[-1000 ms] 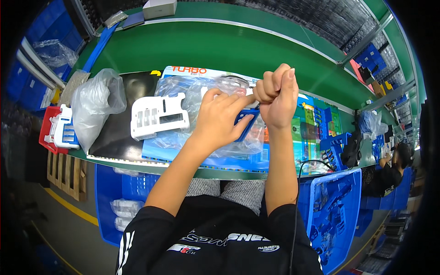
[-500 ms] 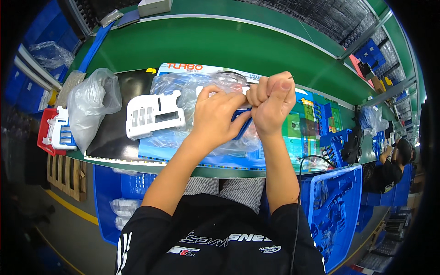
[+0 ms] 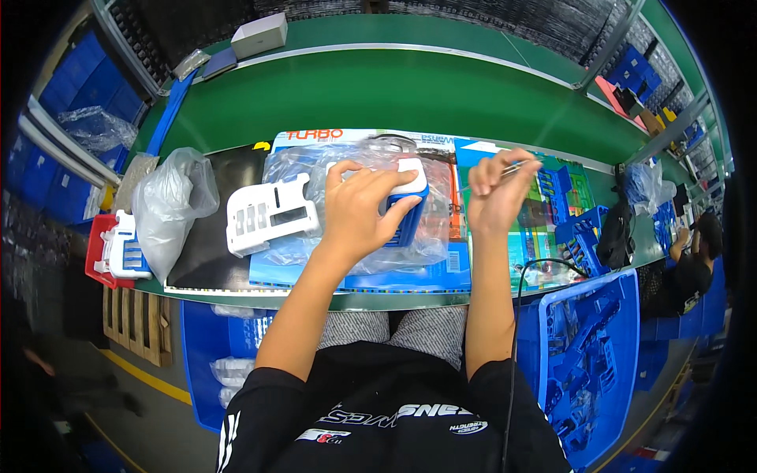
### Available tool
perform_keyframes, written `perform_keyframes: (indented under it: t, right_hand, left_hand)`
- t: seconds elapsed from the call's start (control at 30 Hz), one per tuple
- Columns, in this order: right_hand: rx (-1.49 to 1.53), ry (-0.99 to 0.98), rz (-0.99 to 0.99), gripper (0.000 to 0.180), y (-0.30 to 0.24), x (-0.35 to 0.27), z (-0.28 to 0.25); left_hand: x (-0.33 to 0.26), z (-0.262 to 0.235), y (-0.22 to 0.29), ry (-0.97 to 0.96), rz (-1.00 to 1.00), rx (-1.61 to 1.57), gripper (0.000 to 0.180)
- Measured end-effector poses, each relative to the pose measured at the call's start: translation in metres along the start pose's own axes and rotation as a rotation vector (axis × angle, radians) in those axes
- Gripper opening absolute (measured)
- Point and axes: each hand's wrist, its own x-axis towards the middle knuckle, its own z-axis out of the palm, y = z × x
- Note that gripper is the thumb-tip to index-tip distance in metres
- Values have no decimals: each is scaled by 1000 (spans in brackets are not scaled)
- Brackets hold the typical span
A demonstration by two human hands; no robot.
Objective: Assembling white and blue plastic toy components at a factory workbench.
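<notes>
My left hand (image 3: 356, 211) grips a blue-and-white plastic part (image 3: 408, 213) over the middle of the bench, its thumb and fingers spread around the sides. The part has a white cap on top and a blue slotted body below. To the right of it, my right hand (image 3: 497, 197) is raised with the fingers bent around a slim metal tool (image 3: 516, 168); its exact kind is too small to tell. Left of my left hand, a white plastic housing (image 3: 270, 214) with slots lies on clear plastic bags (image 3: 303, 169) and printed sheets (image 3: 426, 282).
A filled plastic bag (image 3: 169, 213) and a red bin (image 3: 100, 256) with white-and-blue parts stand at the left. Blue parts (image 3: 579, 236) lie at the right, with a dark cable (image 3: 544, 261) nearby. Blue crates (image 3: 631, 347) sit below the bench edge. Another person (image 3: 694, 252) works far right.
My right hand has opened out of its fist beside the left hand and moved right, showing the slim tool. The blue-and-white part in my left hand is now more visible. The whole view has shifted slightly.
</notes>
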Motion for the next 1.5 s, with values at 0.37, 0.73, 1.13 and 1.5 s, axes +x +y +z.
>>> perform_keyframes:
  t: [0.37,0.73,1.13,1.5]
  right_hand:
    - [-923,-427,267,32,15,-29,-64]
    - [-1066,-633,198,22,1,-25,-36]
    - [-1157,-718,-170,54,1,-22,-30]
    - [-1140,-809,-239,72,22,-12,-44]
  left_hand:
    - [8,-26,4,-246,52,-45,31]
    - [9,-27,12,-281,26,-8,34]
    - [6,-26,10,-218,20,-35,35]
    - [8,-28,3,-272,6,-122,28]
